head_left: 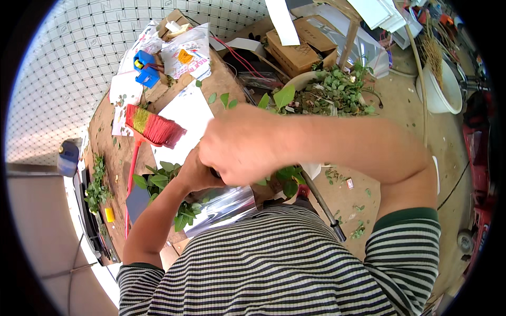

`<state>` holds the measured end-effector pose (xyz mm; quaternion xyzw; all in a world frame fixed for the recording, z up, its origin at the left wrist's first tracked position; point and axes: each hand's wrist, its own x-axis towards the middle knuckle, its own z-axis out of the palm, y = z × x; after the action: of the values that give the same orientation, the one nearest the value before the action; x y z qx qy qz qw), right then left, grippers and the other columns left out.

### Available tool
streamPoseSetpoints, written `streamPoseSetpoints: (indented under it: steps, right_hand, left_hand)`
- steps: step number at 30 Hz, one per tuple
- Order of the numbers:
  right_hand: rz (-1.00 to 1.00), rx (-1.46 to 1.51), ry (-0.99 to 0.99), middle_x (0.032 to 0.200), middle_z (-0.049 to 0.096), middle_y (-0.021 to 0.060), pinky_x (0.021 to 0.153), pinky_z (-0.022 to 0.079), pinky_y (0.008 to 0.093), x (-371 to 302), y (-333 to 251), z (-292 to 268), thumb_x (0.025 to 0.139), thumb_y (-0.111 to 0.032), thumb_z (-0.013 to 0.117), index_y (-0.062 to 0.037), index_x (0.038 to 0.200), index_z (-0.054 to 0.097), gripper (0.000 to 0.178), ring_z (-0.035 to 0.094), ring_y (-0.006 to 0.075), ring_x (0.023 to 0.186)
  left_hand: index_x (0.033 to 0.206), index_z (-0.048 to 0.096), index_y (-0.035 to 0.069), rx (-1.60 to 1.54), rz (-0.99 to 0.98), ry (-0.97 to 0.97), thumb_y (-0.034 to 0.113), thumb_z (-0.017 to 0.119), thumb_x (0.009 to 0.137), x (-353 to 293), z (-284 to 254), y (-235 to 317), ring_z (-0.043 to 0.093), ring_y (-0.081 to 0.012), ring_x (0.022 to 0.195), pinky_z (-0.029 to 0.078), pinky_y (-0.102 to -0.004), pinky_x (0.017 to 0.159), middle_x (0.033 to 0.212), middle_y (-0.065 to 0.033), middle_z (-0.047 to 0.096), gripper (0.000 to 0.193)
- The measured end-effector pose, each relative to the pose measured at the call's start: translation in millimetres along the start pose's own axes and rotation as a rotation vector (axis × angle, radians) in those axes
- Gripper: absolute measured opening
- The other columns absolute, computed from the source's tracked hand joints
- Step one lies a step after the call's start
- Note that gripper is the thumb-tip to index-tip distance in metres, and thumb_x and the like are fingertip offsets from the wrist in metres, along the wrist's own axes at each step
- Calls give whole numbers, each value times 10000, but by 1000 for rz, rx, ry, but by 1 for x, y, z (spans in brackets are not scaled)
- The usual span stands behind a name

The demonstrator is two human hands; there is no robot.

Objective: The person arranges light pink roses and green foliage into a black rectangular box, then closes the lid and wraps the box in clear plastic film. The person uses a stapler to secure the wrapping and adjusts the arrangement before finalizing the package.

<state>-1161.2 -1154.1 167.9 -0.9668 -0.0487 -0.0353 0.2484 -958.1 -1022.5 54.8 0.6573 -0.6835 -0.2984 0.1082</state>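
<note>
My right hand (237, 145) is closed in a fist above the work table, its arm reaching across from the right. Pressed against it from below and to the left is my left hand (199, 171), its fingers curled. Whatever the two hands grip is hidden, apart from a small dark spot between them. Green leaves (159, 181) stick out beside my left forearm, and more leaves (289, 179) show below my right wrist. Under the hands lie a white sheet (187, 113) and shiny clear wrapping film (224, 210) near my striped shirt.
A broom (153, 126) with red and yellow bristles lies left of the hands. Beyond it are a blue tape dispenser (146, 68) and plastic bags (187, 52). Cut greenery (342, 89), a cardboard box (295, 52) and a white bucket (448, 89) stand farther right. A dark pole (321, 203) slants near my body.
</note>
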Motion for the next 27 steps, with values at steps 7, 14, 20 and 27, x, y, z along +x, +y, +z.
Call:
streamPoseSetpoints:
  steps: [7,14,20,27]
  right_hand:
    - [395,1321,215,633,558,-13,492,391,240,10,139,66,848,-221,665,-99,800,593,149,516,79,567]
    - [170,2188,686,647,404,-45,547,320,221,-70,52,131,999,-337,448,-101,796,485,314,379,64,607]
    - [336,1386,794,783,504,38,615,398,256,-97,9,128,980,-212,481,-25,930,530,199,466,140,659]
    - [445,436,806,852,533,103,612,442,354,-77,9,146,888,-90,541,-15,966,537,108,542,309,692]
  left_hand:
    - [1282,443,-5,59,334,53,212,833,524,-23,-49,32,523,-364,1065,428,-398,919,1160,-184,498,880]
    - [1343,372,11,-304,78,197,174,907,477,-40,-55,4,521,-225,1121,413,-355,968,1226,-115,512,1031]
    - [1335,368,17,-407,-16,139,180,905,457,-25,-34,-2,508,-227,1140,406,-364,980,1232,-113,502,1041]
    - [1317,384,26,-318,-30,122,169,893,460,-9,-37,1,512,-223,1127,410,-360,976,1214,-101,509,1006]
